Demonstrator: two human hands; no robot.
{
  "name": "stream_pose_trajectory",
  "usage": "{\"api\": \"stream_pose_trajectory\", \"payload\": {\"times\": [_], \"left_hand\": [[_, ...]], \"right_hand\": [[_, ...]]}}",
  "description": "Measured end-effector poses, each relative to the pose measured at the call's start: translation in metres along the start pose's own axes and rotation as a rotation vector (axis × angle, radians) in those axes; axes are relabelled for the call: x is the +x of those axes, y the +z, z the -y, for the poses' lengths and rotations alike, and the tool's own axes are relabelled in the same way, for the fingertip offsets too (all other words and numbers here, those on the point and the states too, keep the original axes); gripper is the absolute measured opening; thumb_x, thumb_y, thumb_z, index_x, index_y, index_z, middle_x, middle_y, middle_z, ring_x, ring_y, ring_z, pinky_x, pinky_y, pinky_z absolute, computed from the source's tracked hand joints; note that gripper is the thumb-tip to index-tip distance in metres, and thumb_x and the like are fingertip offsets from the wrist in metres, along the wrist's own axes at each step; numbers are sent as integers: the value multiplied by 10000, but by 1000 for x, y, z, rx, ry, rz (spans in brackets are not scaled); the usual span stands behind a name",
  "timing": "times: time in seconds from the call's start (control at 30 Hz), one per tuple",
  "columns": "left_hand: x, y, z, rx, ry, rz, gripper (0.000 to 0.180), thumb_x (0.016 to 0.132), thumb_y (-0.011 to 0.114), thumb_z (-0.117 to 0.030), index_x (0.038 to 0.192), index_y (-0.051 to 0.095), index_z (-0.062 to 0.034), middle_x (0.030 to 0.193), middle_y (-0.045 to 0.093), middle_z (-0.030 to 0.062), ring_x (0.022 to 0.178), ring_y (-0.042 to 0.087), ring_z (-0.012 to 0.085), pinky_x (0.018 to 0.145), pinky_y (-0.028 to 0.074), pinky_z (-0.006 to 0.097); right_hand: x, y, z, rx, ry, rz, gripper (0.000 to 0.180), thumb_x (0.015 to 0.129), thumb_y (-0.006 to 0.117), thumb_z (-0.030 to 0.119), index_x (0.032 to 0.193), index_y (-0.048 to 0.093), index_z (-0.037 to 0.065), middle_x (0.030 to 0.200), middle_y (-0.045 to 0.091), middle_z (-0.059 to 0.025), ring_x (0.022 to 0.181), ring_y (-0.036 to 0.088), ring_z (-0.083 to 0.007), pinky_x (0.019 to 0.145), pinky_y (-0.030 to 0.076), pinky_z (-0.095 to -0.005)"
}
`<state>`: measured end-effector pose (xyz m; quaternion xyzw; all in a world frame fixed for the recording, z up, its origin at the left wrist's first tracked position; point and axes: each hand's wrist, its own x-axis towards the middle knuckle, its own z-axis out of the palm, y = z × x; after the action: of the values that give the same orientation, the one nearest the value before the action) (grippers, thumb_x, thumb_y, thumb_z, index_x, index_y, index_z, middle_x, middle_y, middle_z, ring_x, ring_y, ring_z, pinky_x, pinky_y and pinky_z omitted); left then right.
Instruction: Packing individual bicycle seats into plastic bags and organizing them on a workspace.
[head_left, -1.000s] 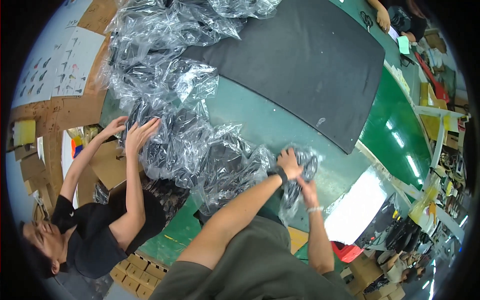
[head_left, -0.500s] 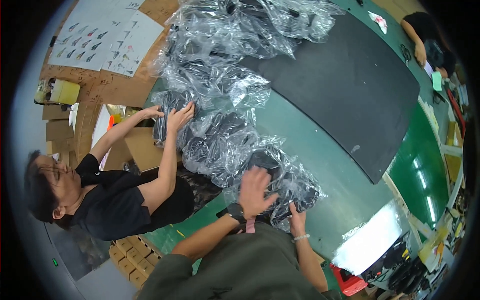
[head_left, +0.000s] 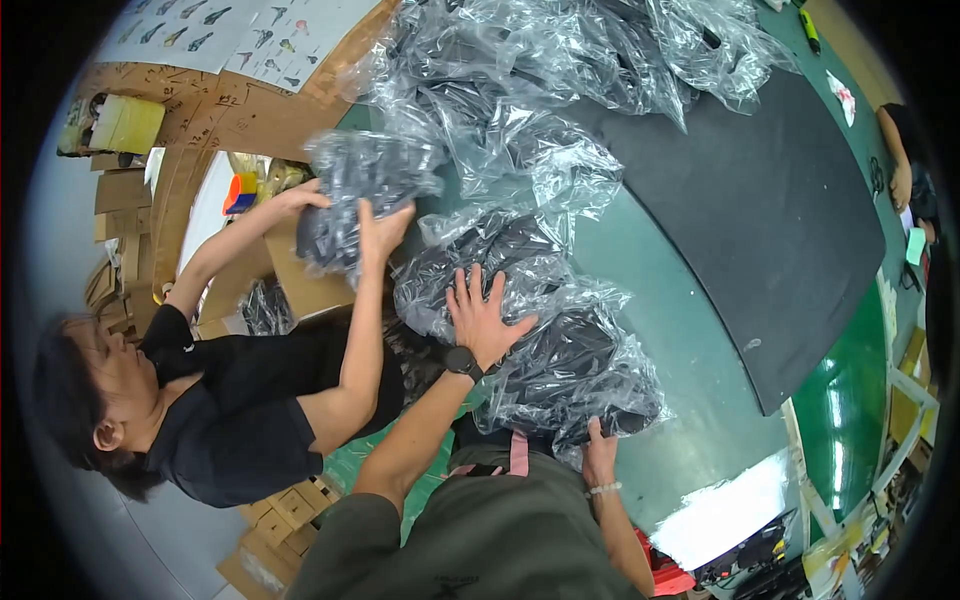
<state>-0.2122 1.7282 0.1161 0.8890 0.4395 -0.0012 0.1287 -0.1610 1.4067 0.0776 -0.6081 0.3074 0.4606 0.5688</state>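
My left hand, with a watch at the wrist, lies with spread fingers on a black item in a clear plastic bag on the table. Closer to my body is another bagged black item. My right hand holds that one's near right edge, thumb on top and fingers hidden beneath. Wrinkled film hides the exact shape of the items. To my left, a co-worker's two hands hold a similar bagged black item, blurred by motion, above an open carton.
More bagged black items are heaped at the far side of the green table. A large dark mat covers its right part. A brown board with picture sheets stands far left. Another person's arm shows at the far right.
My left hand has moved left and away from me, onto the farther bagged item. The co-worker has drawn a bagged item off the pile toward the carton. The view has shifted slightly.
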Motion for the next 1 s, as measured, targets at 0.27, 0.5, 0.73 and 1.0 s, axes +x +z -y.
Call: {"api": "stream_pose_trajectory", "payload": {"times": [0.27, 0.5, 0.73, 1.0], "left_hand": [[13, -13, 24, -46, 54, -52, 840, 713, 727, -544, 1349, 474, -57, 1440, 341, 242, 1363, 252, 455, 1078, 204, 600], [-8, -19, 129, -619, -723, -394, 776, 842, 698, -417, 1362, 371, 59, 1385, 407, 230, 1290, 382, 362, 1080, 304, 415], [-7, -1, 121, -1708, -995, 115, 657, 935, 561, -501, 1418, 403, -84, 1334, 526, 54, 1189, 496, 183, 991, 395, 345], [16, -7, 113, -1540, -1225, -353, 635, 912, 653, -371, 1314, 462, 82, 1305, 542, 118, 1169, 514, 189, 991, 388, 311]], "right_hand": [[6, 24, -6, 1, -138, -18, 257, 928, 640, 195, 1119, 567, 40, 1026, 629, -31, 879, 605, -145, 710, 492, -324], [-19, 20, 76, -492, -563, -578, 484, 869, 703, 221, 1228, 508, -40, 1083, 610, -115, 1047, 564, -229, 935, 422, -373], [72, 269, 221, -1196, -648, 268, 854, 752, 713, 552, 1282, 502, -84, 1165, 610, -264, 1093, 595, -352, 940, 458, -382], [98, 346, 181, -1416, -654, 300, 670, 685, 762, 560, 1025, 670, -10, 1030, 665, -251, 953, 655, -359, 829, 507, -416]]}}
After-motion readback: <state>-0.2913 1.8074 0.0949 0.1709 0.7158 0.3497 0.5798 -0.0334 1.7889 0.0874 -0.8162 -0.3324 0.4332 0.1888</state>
